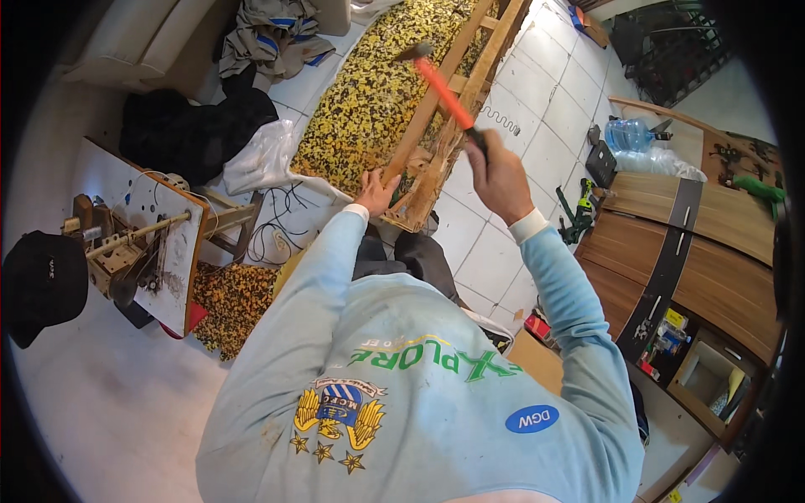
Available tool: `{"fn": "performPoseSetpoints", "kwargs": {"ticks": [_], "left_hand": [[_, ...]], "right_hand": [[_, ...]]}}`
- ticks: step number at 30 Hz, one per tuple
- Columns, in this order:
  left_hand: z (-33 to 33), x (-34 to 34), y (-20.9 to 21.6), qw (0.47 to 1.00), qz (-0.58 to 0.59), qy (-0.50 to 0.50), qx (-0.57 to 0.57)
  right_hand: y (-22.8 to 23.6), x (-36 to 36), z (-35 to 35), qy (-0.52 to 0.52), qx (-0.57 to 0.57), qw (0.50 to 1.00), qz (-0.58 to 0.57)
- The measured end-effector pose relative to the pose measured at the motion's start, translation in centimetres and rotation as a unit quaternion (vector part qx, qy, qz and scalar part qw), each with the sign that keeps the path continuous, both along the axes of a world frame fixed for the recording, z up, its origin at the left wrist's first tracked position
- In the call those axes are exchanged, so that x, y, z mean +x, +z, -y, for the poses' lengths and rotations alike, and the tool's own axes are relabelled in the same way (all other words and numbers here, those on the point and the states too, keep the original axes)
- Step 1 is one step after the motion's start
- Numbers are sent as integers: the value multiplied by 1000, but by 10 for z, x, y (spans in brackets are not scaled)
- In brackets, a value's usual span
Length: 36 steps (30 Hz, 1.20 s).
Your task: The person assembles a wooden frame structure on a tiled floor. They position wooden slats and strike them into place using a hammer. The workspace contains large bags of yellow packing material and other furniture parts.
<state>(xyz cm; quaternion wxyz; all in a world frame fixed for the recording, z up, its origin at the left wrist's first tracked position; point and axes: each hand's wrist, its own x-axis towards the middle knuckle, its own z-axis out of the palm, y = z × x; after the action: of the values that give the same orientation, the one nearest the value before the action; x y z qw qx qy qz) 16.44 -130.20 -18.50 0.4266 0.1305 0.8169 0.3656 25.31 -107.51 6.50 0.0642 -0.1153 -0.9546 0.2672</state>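
My right hand (500, 178) is wrapped around the dark grip of a hammer (444, 90) with an orange-red handle. The hammer is raised, its metal head up and to the left, above the wooden frame (412, 208). My left hand (376, 195) is at the near end of the frame, fingers and thumb on either side of a rail. Rough wooden rails and short crosspieces make up this long frame, which runs away from me. A yellow-and-black speckled foam sheet (360, 96) lies along its left side. Any small piece under my left fingers is too small to make out.
A sewing machine (126, 235) on a tilted white tabletop stands at left, near a black cap (44, 281). Black cloth (197, 126) lies beyond. A wood-grain cabinet (646, 243) stands at right. A zigzag spring (501, 120) lies on the white tiles.
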Motion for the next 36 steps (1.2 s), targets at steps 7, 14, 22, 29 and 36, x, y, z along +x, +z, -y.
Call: {"fn": "performPoseSetpoints", "kwargs": {"ticks": [7,14,22,29,36], "left_hand": [[-3,4,6,998,-30,-14,-47],[-5,10,10,997,-57,-5,-48],[0,2,13,999,-25,-21,-24],[1,0,14,999,-20,-28,-38],[1,-7,6,996,-38,-69,-52]], "right_hand": [[-47,30,-30,63,116,964,229],[-47,16,-3,-56,60,990,117],[-108,77,-4,-34,69,955,287],[-105,89,34,-229,-98,966,62],[-137,103,47,-161,-66,971,161]]}}
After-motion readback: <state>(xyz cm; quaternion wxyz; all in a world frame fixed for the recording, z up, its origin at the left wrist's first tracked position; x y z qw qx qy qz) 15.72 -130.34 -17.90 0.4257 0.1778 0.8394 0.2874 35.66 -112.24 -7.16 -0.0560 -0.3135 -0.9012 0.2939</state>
